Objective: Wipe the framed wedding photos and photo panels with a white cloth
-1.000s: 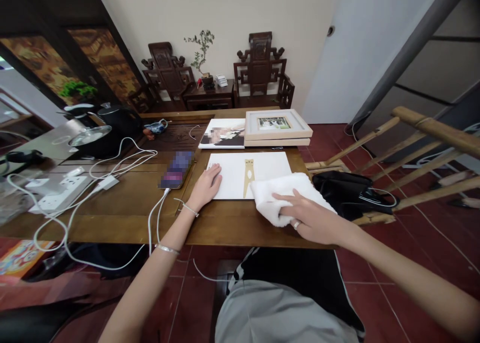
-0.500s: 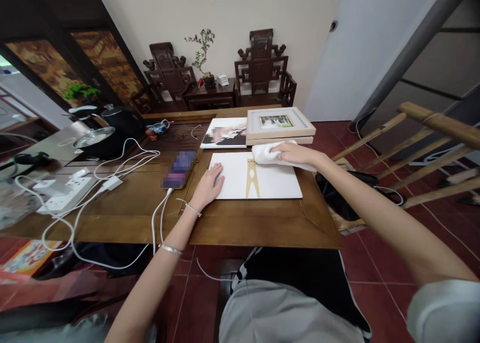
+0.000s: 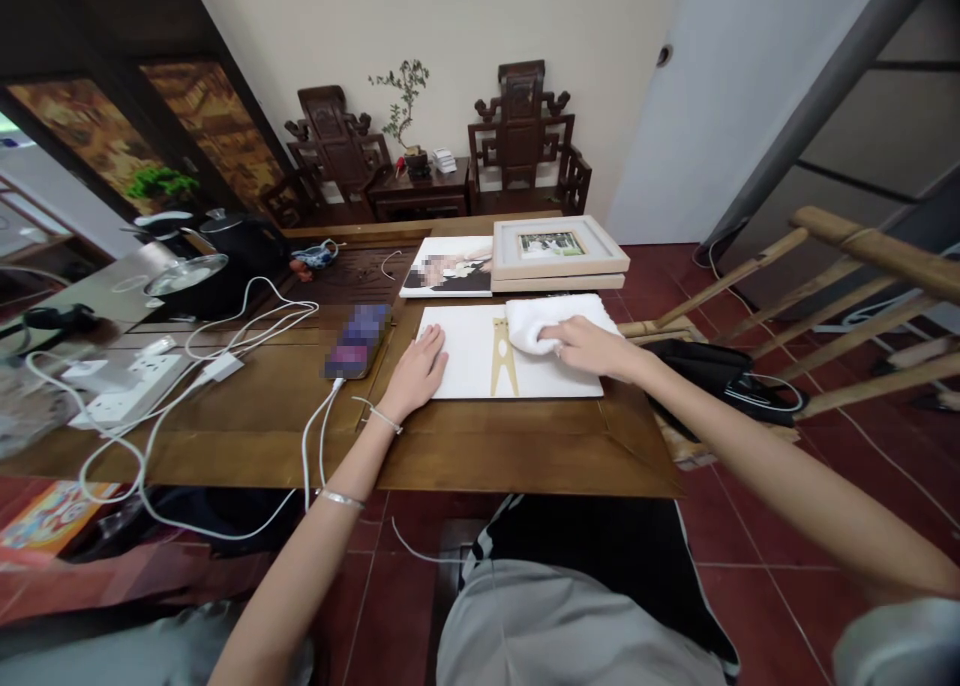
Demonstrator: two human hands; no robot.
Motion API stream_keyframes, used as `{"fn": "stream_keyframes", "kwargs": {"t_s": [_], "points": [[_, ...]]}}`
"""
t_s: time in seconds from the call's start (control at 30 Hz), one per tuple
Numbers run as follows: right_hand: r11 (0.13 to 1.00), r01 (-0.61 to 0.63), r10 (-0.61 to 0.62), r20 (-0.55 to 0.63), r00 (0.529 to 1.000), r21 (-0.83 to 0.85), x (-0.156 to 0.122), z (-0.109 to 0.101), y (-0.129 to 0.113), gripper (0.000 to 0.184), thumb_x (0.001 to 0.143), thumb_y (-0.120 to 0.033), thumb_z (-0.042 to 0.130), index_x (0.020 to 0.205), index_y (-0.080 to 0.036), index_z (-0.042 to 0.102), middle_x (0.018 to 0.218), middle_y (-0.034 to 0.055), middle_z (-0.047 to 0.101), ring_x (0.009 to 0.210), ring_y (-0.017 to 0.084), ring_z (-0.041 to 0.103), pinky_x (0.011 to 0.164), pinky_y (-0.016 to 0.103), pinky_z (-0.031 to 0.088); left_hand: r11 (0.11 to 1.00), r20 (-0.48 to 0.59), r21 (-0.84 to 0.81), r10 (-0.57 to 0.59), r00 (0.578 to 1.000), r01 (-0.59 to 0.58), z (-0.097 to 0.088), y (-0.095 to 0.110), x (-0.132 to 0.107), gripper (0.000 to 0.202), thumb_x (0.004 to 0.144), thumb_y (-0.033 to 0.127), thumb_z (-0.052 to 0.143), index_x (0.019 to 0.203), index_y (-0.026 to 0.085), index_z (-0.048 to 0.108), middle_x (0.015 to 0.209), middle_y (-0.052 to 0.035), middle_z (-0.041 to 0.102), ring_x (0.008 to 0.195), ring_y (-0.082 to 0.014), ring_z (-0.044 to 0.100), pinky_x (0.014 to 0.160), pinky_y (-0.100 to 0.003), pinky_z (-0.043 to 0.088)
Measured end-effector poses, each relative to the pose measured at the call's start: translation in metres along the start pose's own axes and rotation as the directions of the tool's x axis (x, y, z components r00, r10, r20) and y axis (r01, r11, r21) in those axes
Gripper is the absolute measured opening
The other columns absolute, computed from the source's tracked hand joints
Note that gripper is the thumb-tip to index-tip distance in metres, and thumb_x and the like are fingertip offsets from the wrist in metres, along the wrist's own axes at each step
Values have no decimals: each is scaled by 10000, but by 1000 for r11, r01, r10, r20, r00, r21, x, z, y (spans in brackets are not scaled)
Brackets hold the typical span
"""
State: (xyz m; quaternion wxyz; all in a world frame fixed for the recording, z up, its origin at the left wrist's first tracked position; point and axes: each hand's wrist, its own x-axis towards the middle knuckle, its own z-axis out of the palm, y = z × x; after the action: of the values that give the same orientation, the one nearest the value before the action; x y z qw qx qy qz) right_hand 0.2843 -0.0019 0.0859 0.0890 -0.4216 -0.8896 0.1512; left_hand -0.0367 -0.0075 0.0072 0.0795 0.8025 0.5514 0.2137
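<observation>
A flat white panel (image 3: 465,361) with a yellowish A-shaped stand piece (image 3: 504,366) at its middle lies on the wooden table (image 3: 480,451). My left hand (image 3: 422,369) rests flat on the panel's left edge, fingers stretched out. In my right hand (image 3: 589,346) is a bunched white cloth (image 3: 532,321), pressed against the right half of the panel. The cloth covers the panel's upper right part and touches the stand's right side.
Behind the panel lie a photo print (image 3: 450,268) and stacked picture frames (image 3: 615,256). To the left are a phone (image 3: 356,341) on a charging cable, a power strip (image 3: 131,391), loose white cables and a black kettle (image 3: 240,241). A wooden chair (image 3: 862,241) stands at the right.
My right hand has moved the cloth toward me, down from the panel's far edge. The left hand stays in place on the panel.
</observation>
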Motion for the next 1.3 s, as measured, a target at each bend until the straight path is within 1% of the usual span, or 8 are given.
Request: {"fn": "stream_keyframes", "kwargs": {"t_s": [0.23, 0.4, 0.5, 0.67, 0.83, 1.0, 1.13, 1.3], "points": [[997, 69, -71, 67, 995, 21, -71, 17, -50, 393, 794, -41, 401, 1020, -234, 659, 1260, 110, 666, 1414, 314, 403, 1122, 603, 267, 1000, -11, 27, -5, 1000, 5, 3, -1, 1, 529, 988, 299, 333, 1480, 121, 407, 1586, -164, 359, 1495, -273, 294, 1211, -504, 251], [992, 116, -121, 127, 985, 40, -83, 4, -58, 318, 752, -46, 424, 877, -228, 654, 1101, 100, 706, 1181, 312, 582, 989, 474, 413, 999, 4, 33, 3, 1000, -3, 3, -3, 2, 523, 993, 296, 320, 1470, 109, 425, 1582, -165, 367, 1494, -271, 295, 1217, -499, 241], [990, 133, -136, 111, 984, 38, -67, -3, -45, 284, 752, -75, 433, 845, -214, 663, 905, 78, 702, 903, 263, 625, 844, 373, 446, 1000, -5, 22, 5, 1000, -5, 4, -4, 2, 517, 991, 286, 321, 1467, 122, 434, 1579, -157, 377, 1493, -268, 301, 1217, -502, 241], [996, 65, -66, 11, 998, 55, -15, -7, -9, 365, 762, -99, 420, 974, -190, 703, 889, 69, 712, 819, 235, 603, 767, 321, 427, 1000, -16, 18, 3, 1000, -3, 3, -3, 2, 519, 989, 301, 313, 1461, 129, 446, 1569, -151, 398, 1486, -263, 319, 1218, -491, 243], [992, 53, -45, -72, 996, 114, 48, -13, 4, 437, 755, -106, 418, 1066, -187, 715, 1184, 84, 715, 1060, 268, 611, 908, 337, 423, 1000, -3, 19, 1, 1000, -1, 1, -2, 2, 537, 990, 305, 308, 1447, 67, 457, 1565, -189, 386, 1482, -288, 322, 1211, -502, 261], [994, 40, -39, -6, 999, 103, 94, -18, -10, 457, 764, -101, 401, 1099, -140, 709, 1252, 105, 688, 1102, 270, 601, 943, 335, 403, 1000, -16, 7, 10, 1000, -10, 3, -6, 2, 514, 993, 316, 327, 1457, 135, 457, 1566, -151, 404, 1481, -267, 329, 1206, -503, 275], [998, 49, -50, 3, 999, 47, 97, -12, -21, 416, 774, -86, 399, 1038, -146, 715, 1177, 94, 713, 1041, 257, 609, 909, 318, 399, 1000, -31, -12, 15, 999, -16, 5, -8, 2, 515, 993, 339, 333, 1453, 147, 465, 1565, -144, 408, 1480, -265, 332, 1208, -498, 275], [999, 29, -29, -13, 999, -15, 64, 9, -34, 402, 806, -71, 417, 1082, -153, 698, 1097, 124, 719, 1006, 252, 630, 885, 327, 425, 1000, -35, 4, 13, 999, -13, 5, -7, 2, 513, 988, 342, 348, 1446, 147, 471, 1561, -146, 413, 1480, -269, 333, 1206, -505, 276]]}}
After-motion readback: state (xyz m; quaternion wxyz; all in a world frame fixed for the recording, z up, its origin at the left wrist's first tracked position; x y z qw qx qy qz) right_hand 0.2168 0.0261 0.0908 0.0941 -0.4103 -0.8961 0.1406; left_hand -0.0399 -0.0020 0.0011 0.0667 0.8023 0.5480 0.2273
